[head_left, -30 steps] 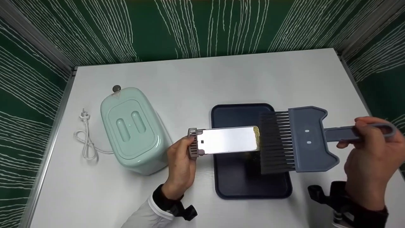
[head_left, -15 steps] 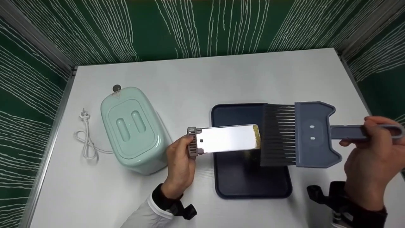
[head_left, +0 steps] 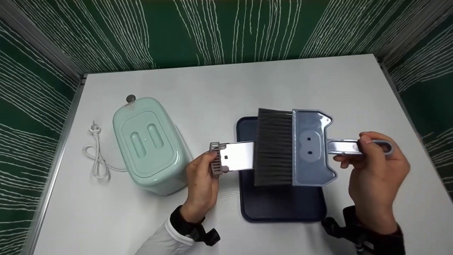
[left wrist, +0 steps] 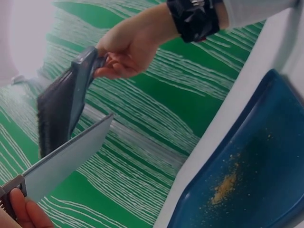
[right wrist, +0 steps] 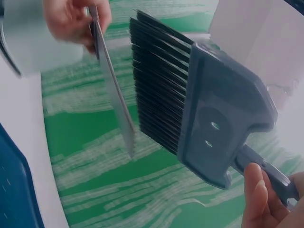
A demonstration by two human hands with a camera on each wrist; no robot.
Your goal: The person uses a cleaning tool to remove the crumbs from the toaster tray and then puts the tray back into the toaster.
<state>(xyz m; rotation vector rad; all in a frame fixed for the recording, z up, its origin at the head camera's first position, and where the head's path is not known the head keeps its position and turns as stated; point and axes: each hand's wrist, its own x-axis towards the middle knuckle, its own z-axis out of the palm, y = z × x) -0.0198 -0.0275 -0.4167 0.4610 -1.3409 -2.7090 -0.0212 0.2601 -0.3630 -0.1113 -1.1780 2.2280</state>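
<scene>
My left hand [head_left: 201,180] pinches the grey slotted end of a toaster crumb tray [head_left: 239,156], a shiny metal plate held out to the right. My right hand [head_left: 378,170] grips the handle of a grey-blue hand brush [head_left: 310,166]. Seen from the head, its dark bristles [head_left: 274,148] cover the plate's right end. In the right wrist view a gap shows between the bristles [right wrist: 159,80] and the crumb tray [right wrist: 114,90]. Below both lies a dark blue tray [head_left: 283,209]; the left wrist view shows yellowish crumbs [left wrist: 224,187] on it.
A mint-green toaster [head_left: 148,141] with its lid on stands at the left of the white table [head_left: 212,92]. Its white cord and plug [head_left: 97,152] lie to the left of it. Green walls with white streaks [head_left: 233,32] enclose the back and sides.
My right hand has brought the brush leftward over the crumb tray, after drifting right, and its face has tilted. The yellowish strip at the plate's end is now covered. My left hand stays nearly still.
</scene>
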